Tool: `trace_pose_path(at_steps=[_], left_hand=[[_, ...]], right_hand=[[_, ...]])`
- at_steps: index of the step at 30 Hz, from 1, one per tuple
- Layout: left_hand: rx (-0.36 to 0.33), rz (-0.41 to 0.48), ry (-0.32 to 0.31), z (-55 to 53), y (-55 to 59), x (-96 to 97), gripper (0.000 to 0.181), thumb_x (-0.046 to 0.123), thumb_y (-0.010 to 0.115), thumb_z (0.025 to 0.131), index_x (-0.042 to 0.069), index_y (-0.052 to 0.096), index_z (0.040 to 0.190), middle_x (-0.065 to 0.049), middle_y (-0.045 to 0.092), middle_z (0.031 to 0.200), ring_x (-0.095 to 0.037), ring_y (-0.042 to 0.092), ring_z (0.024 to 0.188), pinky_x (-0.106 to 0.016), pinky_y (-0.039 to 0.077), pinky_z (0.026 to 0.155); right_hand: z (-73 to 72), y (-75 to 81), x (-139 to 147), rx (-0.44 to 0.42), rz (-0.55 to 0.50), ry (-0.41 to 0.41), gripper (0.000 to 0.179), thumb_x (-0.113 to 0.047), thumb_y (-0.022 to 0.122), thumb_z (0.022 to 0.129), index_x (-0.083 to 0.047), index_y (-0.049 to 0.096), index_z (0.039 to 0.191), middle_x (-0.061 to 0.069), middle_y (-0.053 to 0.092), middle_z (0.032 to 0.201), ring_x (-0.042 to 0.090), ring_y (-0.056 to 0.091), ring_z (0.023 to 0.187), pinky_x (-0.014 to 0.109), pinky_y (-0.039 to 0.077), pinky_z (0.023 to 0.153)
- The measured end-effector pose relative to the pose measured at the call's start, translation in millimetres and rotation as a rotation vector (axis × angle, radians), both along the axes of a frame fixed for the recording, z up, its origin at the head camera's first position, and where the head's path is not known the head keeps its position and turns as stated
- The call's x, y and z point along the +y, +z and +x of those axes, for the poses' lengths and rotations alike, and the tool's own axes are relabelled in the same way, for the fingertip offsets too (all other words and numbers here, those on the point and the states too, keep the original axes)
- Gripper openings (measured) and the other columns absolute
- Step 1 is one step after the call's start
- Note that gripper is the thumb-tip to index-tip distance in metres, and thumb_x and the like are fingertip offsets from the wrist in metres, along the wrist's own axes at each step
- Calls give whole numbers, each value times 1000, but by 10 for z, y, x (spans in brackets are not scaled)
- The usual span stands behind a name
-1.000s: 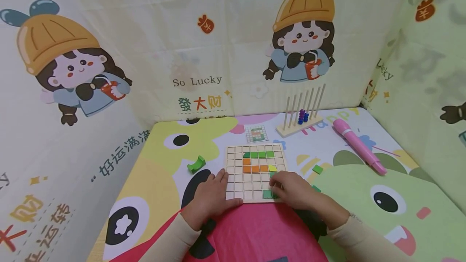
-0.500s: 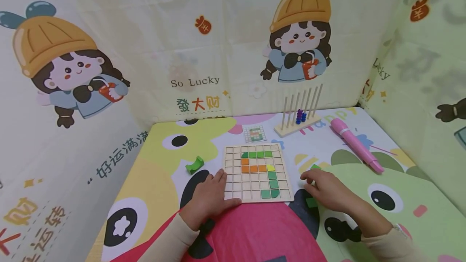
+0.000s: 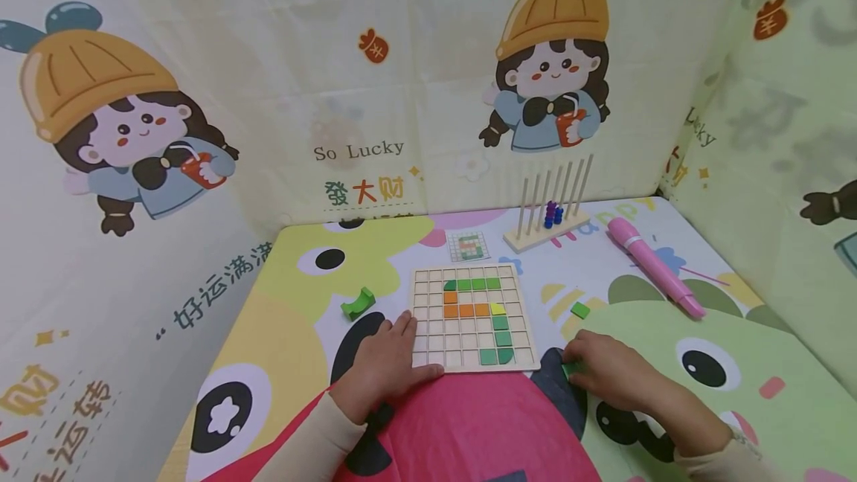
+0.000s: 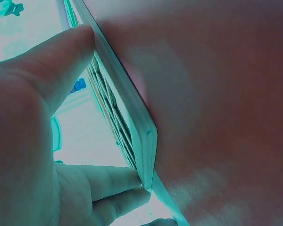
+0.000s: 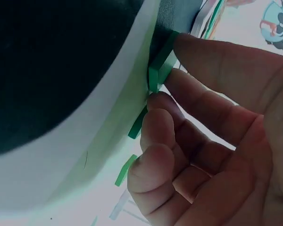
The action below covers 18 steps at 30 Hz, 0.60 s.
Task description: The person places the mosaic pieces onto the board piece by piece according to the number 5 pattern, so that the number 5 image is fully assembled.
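Observation:
A wooden grid board (image 3: 428, 318) lies on the table, with green, orange and yellow tiles set in some squares. My left hand (image 3: 388, 355) rests at its near left corner, fingers straight along the left side and thumb (image 4: 61, 61) against the front edge. To the right of the board, my right hand (image 3: 612, 370) pinches a green square tile (image 5: 161, 66) between thumb and fingertips, low at the table. Just past those fingertips in the right wrist view are two more green tiles, a dark one (image 5: 138, 123) and a brighter one (image 5: 126, 169).
Behind the board lies a pattern card (image 3: 469, 245). A wooden peg stand (image 3: 545, 233) with blue and purple beads is at the back right, near a pink marker-like stick (image 3: 656, 266). Left of the board is a green curved block (image 3: 358, 303).
My right hand has moved from the board's lower right corner to the right, down onto a green tile on the table. The left hand stays at the board's corner.

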<state>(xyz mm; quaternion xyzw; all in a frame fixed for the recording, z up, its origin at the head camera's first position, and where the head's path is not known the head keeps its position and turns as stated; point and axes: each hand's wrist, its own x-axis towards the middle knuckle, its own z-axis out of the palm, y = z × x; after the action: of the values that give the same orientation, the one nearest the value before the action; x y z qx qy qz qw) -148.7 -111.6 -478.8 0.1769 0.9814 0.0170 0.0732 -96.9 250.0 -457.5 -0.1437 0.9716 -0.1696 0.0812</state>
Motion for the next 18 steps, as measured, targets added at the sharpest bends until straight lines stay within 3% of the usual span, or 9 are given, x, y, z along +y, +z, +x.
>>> trace_pose_path(at_steps=[10,18], left_hand=[[9,1,-9,11,17,7,108,78,65,82,6,41,158,-12,43,163,-35,50,135,-46,61,85],[9,3,-4,27,32,5,108,77,67,81,6,41,158,-12,43,163,-35,51,134,-45,61,84]], right_hand=[[36,-7,-2,9,-56,11,24,-15,87,82,-18,64,90,-10,60,80,8,52,74,31,48,68],[-31,-21,-20,57,-130,100,20,-11,83,85,-20,67,92,-15,62,83,3,52,76,27,49,69]])
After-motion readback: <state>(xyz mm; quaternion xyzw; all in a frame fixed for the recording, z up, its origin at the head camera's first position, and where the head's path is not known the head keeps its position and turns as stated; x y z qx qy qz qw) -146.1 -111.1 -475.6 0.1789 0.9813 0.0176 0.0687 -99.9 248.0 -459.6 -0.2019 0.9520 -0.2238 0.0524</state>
